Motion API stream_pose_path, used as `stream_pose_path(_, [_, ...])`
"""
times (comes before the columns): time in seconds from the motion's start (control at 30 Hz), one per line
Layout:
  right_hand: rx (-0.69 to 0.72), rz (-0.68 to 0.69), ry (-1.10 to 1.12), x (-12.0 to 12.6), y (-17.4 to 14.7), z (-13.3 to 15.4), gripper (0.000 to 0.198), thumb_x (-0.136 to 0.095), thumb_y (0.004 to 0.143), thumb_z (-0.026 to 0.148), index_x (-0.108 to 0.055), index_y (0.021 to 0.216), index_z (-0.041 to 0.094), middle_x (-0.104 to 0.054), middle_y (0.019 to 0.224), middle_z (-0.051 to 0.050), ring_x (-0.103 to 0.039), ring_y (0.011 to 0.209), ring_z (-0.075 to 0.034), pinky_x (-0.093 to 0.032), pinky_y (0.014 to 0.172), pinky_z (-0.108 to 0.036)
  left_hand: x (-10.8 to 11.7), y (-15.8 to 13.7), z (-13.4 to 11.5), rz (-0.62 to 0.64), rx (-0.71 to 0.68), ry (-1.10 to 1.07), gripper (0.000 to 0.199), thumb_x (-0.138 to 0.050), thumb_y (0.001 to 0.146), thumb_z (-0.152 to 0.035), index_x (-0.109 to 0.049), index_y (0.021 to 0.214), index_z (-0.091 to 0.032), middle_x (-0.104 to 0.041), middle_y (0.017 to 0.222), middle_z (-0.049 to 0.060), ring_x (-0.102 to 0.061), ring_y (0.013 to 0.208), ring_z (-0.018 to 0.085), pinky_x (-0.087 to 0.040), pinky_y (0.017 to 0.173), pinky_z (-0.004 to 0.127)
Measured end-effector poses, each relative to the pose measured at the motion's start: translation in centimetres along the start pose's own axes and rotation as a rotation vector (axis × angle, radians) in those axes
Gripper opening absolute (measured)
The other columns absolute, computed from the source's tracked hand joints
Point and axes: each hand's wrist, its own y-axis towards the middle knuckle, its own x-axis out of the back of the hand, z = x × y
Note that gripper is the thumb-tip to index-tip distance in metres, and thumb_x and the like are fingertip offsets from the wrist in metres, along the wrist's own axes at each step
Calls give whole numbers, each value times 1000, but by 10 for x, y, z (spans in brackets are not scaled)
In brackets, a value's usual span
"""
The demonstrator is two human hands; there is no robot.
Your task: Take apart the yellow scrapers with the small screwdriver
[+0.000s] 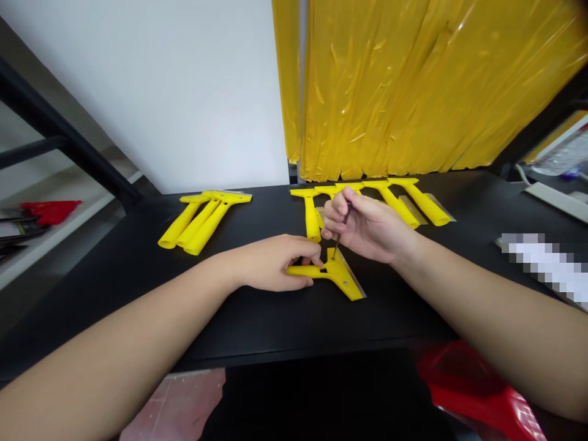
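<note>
A yellow scraper (348, 277) with a metal blade along its wide end lies on the black table. My left hand (280, 263) is closed around its handle. Above the scraper's head, my right hand (365, 223) grips a thin screwdriver (339, 240) by its dark handle, mostly hidden in the fingers. The screwdriver's tip meets the upper screw spot on the head. A second screw (346, 283) shows lower on the same head.
Three yellow scrapers (202, 223) lie overlapped at the left. Several more (429, 205) lie in a row behind my right hand, by the yellow plastic sheeting (390, 92). A white panel (184, 92) stands behind the black table (257, 324). Below sits a red stool-like object (478, 386).
</note>
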Motion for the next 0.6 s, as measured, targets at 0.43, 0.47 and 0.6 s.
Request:
stream_pose_path(0.43, [57, 11, 66, -1, -1, 0, 45, -77, 96, 54, -52, 75, 22, -46, 72, 5, -45, 62, -12, -52, 69, -32, 1, 0, 0, 13, -1, 18, 15, -75, 90, -23, -65, 100, -20, -66, 94, 1, -57, 72, 13, -43, 66, 25])
stream_pose_path(0.47, [56, 19, 62, -1, -1, -1, 45, -74, 98, 56, -53, 76, 23, -40, 64, 7, -38, 55, -11, -51, 67, -31, 1, 0, 0, 13, -8, 21, 14, -75, 89, -22, -65, 99, -20, -66, 92, 0, -57, 71, 13, -43, 66, 26])
stream_pose_path(0.6, [68, 48, 107, 0, -3, -2, 36, -73, 99, 57, -57, 89, 26, -30, 57, 11, -23, 49, -10, -47, 63, -29, 0, 0, 0, 6, -18, 22, 13, -75, 90, -21, -64, 98, -19, -66, 91, 0, -55, 69, 12, -42, 65, 25])
